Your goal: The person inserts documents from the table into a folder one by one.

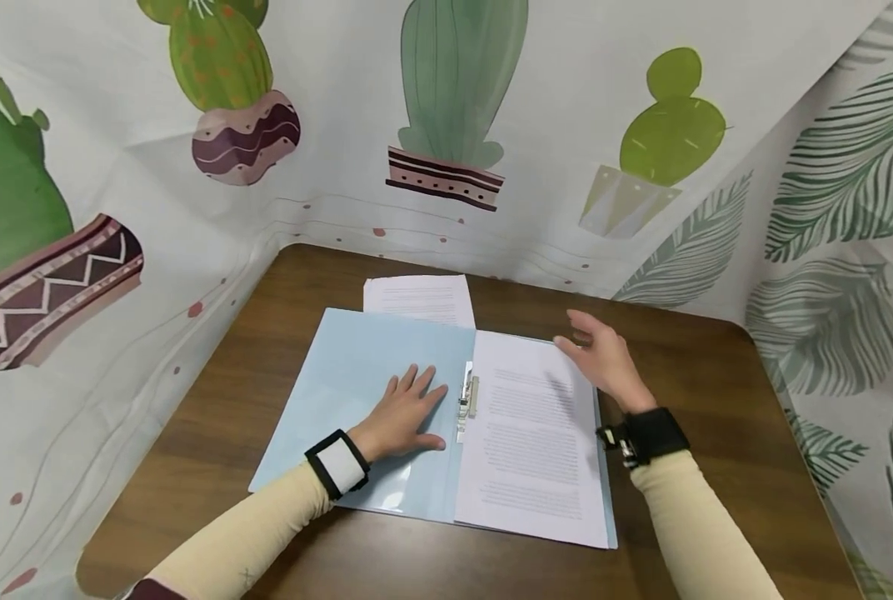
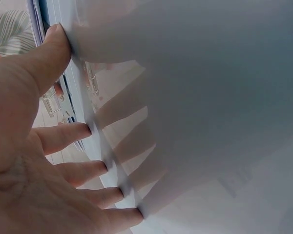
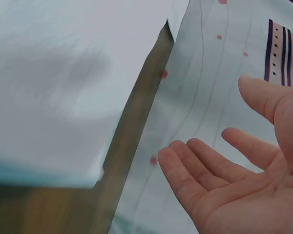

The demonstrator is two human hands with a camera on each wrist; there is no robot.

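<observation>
A light blue folder (image 1: 304, 400) lies spread flat on the brown table. A metal clip (image 1: 465, 404) sits along its spine. Printed sheets (image 1: 532, 450) cover the folder's right side. My left hand (image 1: 400, 414) rests with spread fingers on the left cover, just beside the clip; in the left wrist view its fingertips (image 2: 100, 195) touch the shiny cover. Above the upper right corner of the sheets hovers my right hand (image 1: 600, 354), fingers loosely bent and holding nothing. The right wrist view shows this hand (image 3: 229, 180) apart from the paper (image 3: 63, 97).
Another printed sheet (image 1: 420, 298) lies on the table behind the folder, its lower part hidden under the left cover. The wooden table (image 1: 716, 400) ends at a cloth backdrop (image 1: 341, 100) with cactus and leaf prints, which rises behind it and at both sides.
</observation>
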